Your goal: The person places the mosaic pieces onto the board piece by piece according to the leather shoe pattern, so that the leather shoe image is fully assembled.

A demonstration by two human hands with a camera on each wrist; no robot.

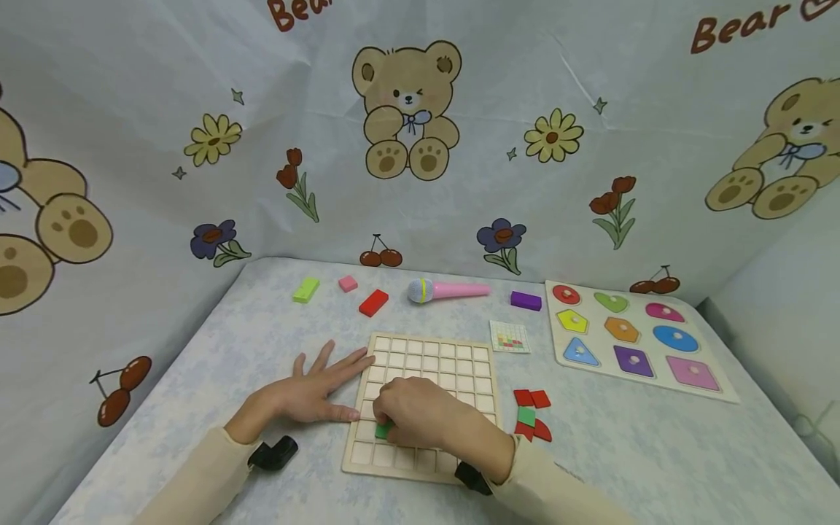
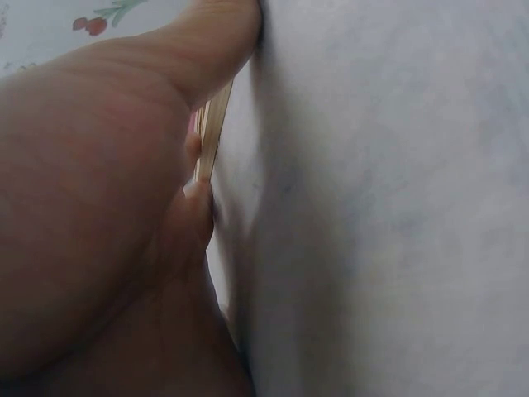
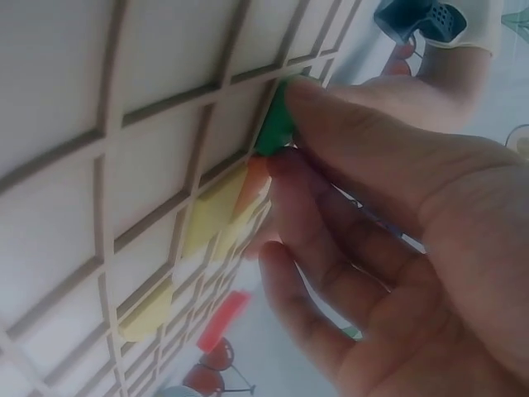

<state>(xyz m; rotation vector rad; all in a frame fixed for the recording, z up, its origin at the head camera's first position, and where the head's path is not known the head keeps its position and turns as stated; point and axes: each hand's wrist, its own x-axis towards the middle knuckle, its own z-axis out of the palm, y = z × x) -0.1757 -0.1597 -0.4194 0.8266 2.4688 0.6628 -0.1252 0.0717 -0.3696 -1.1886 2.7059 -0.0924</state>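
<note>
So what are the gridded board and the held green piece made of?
Gridded board: probably bare wood, matte; its ridges look pale tan. Green piece: perhaps painted wood or plastic, smooth; the colour is even, though it's partly hidden.

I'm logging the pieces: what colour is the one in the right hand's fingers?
Green; the piece shows best in the right wrist view.

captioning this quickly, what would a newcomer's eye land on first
Probably the big winking bear in the middle of the cloth behind the table. Next comes the right hand, pinching a green tile at the wooden grid, with the left hand spread at the grid's left edge. The bright shape puzzle at the table's right and the pink microphone near the back also stand out.
</note>
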